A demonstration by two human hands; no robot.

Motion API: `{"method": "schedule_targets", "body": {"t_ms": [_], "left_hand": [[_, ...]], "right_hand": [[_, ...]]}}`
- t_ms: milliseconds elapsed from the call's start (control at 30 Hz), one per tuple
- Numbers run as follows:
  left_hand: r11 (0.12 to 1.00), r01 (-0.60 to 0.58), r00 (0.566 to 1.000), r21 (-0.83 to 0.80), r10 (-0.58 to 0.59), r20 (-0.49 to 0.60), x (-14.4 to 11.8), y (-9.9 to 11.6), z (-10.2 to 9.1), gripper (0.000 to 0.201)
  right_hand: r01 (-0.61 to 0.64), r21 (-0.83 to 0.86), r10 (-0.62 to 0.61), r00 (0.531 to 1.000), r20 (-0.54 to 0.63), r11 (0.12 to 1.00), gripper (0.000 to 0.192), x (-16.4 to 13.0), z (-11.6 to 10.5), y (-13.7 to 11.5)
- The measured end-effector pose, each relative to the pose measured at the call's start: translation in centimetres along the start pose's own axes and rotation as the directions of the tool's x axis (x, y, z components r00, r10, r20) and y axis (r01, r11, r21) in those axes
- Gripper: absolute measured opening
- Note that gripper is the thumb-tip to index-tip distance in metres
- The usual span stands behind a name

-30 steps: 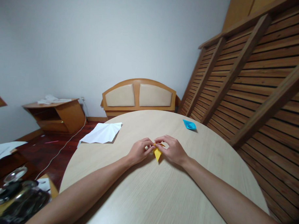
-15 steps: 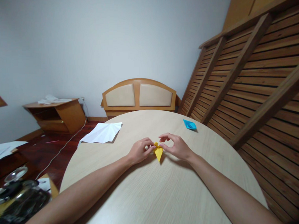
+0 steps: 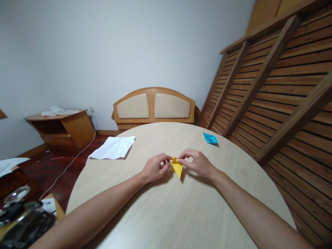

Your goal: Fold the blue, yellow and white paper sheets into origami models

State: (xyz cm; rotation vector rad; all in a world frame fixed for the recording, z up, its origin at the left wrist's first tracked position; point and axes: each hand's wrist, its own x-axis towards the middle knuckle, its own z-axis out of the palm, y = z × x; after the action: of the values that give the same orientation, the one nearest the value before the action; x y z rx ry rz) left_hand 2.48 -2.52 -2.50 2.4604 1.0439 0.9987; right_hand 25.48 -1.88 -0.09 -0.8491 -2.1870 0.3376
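Folded yellow paper (image 3: pixel 178 170) sits between both hands (image 3: pixel 155 168) (image 3: pixel 196 163), touching each

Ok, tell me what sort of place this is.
Probably a bedroom, perhaps one partly used for storage: a padded headboard stands beyond the round table, a low cabinet sits by the wall, and a large slatted wooden frame is tilted on the right.

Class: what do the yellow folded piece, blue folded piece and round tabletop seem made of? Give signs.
Yellow folded piece: apparently matt paper, from its creases and thin pointed flap. Blue folded piece: likely matt paper, from its thin edges. Round tabletop: satin wood or laminate; pale grain fits either.
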Motion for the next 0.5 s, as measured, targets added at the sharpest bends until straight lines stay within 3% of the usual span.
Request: {"method": "schedule_targets", "body": {"t_ms": [333,500], "left_hand": [[0.995,0.074,0.997,-0.062,-0.071,0.038,-0.08,-0.50,0.31,0.021],[0.990,0.143,0.988,0.018,-0.144,0.046,-0.11,-0.68,0.37,0.023]], "right_hand": [[-0.020,-0.005,0.020,0.999,-0.024,1.000,0.011,-0.03,0.36,0.15],[-0.114,-0.052,0.105,0.984,-0.146,0.992,0.014,0.07,-0.09,0.70]]}}
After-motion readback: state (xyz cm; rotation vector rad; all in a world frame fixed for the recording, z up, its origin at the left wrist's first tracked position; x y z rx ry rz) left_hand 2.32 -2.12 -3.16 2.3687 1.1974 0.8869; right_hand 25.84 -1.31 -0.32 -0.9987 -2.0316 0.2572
